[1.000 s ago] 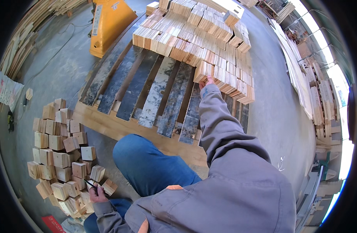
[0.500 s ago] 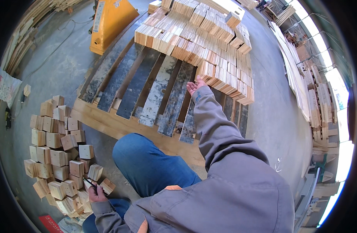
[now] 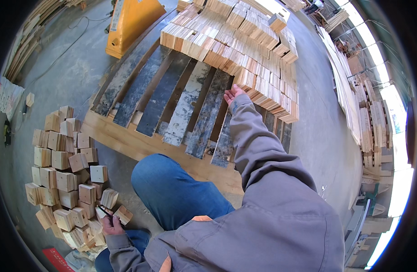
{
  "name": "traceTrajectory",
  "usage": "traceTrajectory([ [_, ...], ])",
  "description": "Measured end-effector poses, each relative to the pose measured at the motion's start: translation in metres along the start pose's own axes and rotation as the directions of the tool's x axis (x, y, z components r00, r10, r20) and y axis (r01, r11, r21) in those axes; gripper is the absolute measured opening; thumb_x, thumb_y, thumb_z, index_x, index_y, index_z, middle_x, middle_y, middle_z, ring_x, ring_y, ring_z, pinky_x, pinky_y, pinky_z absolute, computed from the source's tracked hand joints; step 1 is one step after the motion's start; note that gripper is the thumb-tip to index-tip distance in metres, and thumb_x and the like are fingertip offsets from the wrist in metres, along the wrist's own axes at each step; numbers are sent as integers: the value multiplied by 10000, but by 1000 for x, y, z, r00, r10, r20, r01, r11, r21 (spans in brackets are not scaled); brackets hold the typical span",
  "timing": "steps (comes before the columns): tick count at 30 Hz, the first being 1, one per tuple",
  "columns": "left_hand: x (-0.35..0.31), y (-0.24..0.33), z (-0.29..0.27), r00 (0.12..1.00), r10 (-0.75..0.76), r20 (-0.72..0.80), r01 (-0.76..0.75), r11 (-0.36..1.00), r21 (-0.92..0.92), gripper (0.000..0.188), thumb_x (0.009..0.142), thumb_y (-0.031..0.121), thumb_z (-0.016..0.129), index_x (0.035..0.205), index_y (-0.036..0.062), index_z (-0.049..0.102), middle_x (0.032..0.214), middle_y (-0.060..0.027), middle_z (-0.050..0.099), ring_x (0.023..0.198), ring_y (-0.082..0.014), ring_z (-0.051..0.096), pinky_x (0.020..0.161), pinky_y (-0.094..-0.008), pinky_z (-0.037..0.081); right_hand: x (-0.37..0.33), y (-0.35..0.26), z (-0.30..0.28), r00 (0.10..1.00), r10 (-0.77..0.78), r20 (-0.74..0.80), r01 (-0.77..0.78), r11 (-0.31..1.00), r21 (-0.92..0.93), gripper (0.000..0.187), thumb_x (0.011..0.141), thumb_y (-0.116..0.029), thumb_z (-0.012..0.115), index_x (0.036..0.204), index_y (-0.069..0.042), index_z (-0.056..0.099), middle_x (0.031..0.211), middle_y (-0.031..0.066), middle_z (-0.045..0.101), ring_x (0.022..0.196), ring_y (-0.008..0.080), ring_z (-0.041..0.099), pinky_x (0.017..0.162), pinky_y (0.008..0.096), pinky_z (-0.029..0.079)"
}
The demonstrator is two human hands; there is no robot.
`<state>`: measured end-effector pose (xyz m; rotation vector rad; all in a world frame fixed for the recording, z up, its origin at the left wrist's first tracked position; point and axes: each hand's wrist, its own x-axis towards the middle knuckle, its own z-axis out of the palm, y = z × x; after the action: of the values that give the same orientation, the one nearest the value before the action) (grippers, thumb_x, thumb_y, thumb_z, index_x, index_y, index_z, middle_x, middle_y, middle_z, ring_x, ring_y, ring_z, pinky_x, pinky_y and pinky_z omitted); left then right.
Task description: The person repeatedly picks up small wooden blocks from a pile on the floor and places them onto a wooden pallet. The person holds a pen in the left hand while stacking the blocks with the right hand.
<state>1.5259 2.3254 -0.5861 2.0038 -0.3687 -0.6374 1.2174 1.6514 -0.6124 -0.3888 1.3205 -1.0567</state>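
My right hand reaches forward over a slatted pallet. Its fingers are stretched out and apart, holding nothing, and the fingertips are at the near corner of a neat stack of thin wooden pieces. Whether they press on the wood is hard to tell. Low on the left, my left hand is closed around a slim black tool, whose exact kind is unclear. That hand is beside a floor pile of bundled square wooden blocks.
A yellow pallet-jack-like machine stands beyond the pallet's left. One small block sits on top of the stack. Long boards lean along the right side. A cable trails over the floor at the upper left.
My right hand has shifted very slightly up and to the right along the stack's near corner. My left hand keeps the slim black tool. The view has tilted slightly.
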Motion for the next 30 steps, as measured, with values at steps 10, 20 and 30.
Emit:
traceTrajectory([
  [10,-11,0,-12,1000,7,-19,-7,1000,-21,257,986,127,594,1204,-9,593,928,-28,632,778,-85,565,720,-238,488,-14,20,5,998,40,38,-36,993,-113,215,993,-242,636,1073,-52,578,1008,114,652,895,265,640,792,414,553],
  [20,-19,21,-6,990,131,-52,-135,989,-67,223,984,130,610,1165,-1,608,908,-16,622,752,-76,548,687,-226,473,-127,74,107,931,100,351,16,950,-313,249,893,-15,709,1083,-81,562,792,130,644,538,197,585,480,370,503],
  [30,-35,42,-19,965,237,-111,-245,967,-64,194,972,76,614,1149,0,597,928,-68,655,772,-113,599,694,-254,498,-315,179,247,509,141,849,648,587,-485,371,841,-70,769,1178,16,639,833,84,672,638,147,636,553,298,524],
])
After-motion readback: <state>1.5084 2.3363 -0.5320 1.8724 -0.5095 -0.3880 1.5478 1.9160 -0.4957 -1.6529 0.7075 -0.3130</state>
